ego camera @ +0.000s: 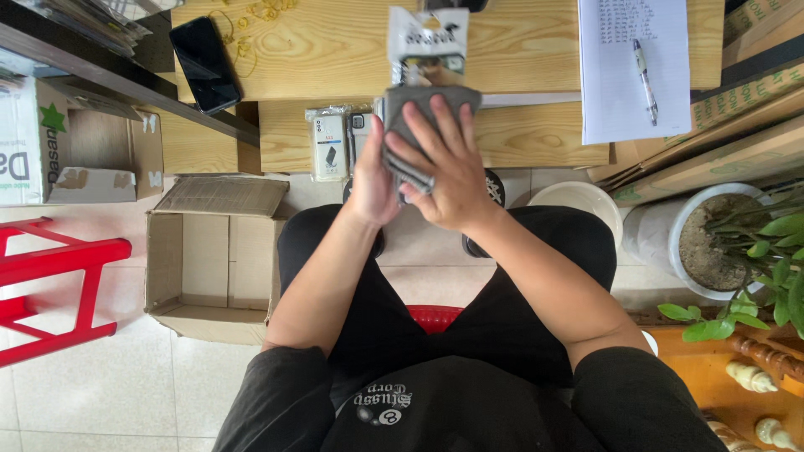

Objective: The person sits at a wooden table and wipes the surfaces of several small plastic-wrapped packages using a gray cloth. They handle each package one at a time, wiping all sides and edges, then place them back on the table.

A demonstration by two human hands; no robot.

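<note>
My right hand (448, 172) and left hand (373, 180), fingers curled, gripped a grey soft phone case (419, 113) at 12 o'clock over the wooden table (536, 134); its printed packet (427, 46) stayed half on, bagged cases (329, 144) waiting at 10.

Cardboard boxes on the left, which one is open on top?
The brown cardboard box on the floor beside the person's knee; its flaps stand open upward, whereas the white printed box opens sideways.
</note>
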